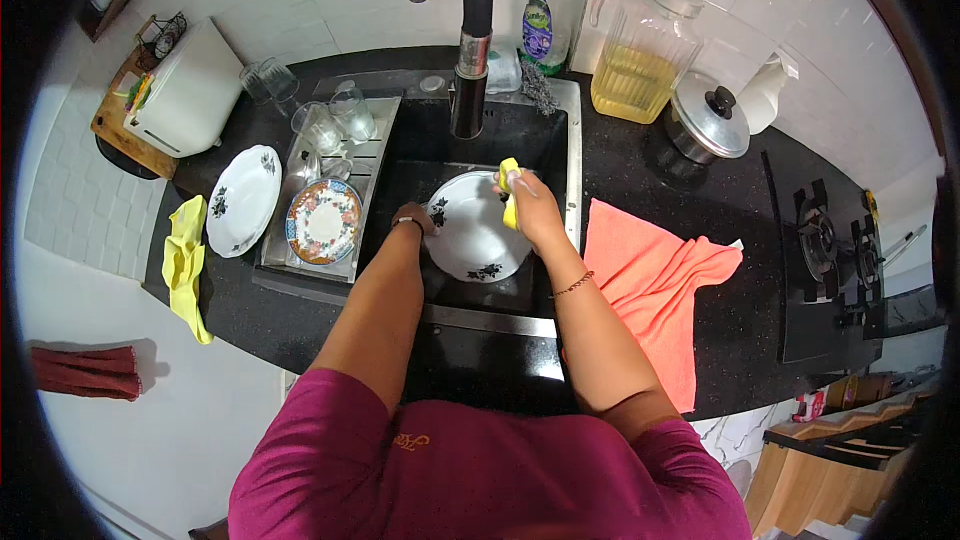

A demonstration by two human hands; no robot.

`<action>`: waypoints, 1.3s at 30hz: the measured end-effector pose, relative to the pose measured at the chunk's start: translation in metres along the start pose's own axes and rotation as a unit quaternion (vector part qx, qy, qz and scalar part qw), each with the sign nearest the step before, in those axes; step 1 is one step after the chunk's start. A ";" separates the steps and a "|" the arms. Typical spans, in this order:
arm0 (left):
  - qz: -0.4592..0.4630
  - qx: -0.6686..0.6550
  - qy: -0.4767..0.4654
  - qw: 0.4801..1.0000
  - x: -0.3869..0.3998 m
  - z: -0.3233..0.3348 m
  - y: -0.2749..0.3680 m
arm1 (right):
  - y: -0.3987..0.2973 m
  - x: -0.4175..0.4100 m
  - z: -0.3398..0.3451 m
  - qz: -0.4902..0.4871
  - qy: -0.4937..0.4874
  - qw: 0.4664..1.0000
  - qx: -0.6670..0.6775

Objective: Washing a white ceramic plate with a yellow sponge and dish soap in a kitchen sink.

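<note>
In the black sink lies a white plate with dark floral prints. My left hand grips its left rim. Over the plate's right edge, my right hand holds a yellow sponge. The black faucet hangs above the back of the sink. Left of the basin, a drainboard carries a floral plate with a patterned rim and several glasses. Another white plate rests on the counter farther left.
A coral cloth lies right of the sink, a yellow cloth at the far left. Behind stand a dish soap bottle, a steel scourer, a pitcher of yellow liquid and a lidded pot. A gas hob is far right.
</note>
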State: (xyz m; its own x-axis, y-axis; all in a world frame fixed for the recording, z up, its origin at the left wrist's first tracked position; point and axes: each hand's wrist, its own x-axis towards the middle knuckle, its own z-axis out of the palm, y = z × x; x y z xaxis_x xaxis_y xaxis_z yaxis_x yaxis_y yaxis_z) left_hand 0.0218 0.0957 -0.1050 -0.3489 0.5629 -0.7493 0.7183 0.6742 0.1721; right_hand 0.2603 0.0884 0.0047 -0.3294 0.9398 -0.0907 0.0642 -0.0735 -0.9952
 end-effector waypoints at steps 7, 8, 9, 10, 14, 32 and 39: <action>0.000 0.056 0.142 0.988 -0.027 0.003 0.024 | 0.010 0.003 -0.006 0.023 0.008 1.000 -0.005; -0.002 0.056 0.131 0.990 -0.030 0.002 0.027 | 0.012 0.004 -0.007 0.023 0.010 1.000 -0.006; -0.004 0.054 0.134 0.989 -0.028 0.001 0.024 | 0.014 0.004 -0.005 0.009 0.017 1.000 0.016; -0.009 0.035 0.134 0.990 -0.019 0.001 0.017 | 0.013 0.005 -0.001 -0.004 0.022 0.999 0.039; 0.008 0.011 0.126 0.992 0.011 0.003 -0.005 | 0.005 0.002 0.007 -0.010 0.010 0.999 0.045; 0.190 -0.506 -0.075 0.838 -0.060 -0.028 0.002 | 0.005 0.008 -0.007 -0.038 0.098 0.992 -0.072; 0.234 -0.557 -0.023 0.797 -0.141 -0.049 -0.005 | -0.006 -0.014 -0.002 -0.097 0.025 0.917 -0.386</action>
State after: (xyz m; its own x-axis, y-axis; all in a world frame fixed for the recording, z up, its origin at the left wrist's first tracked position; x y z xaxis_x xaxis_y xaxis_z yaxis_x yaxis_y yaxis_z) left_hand 0.0379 0.0364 0.0316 -0.1596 0.8761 -0.4550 -0.2254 0.4164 0.8808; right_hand 0.2662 0.0760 0.0122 -0.3633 0.9256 0.1064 0.6633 0.3372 -0.6681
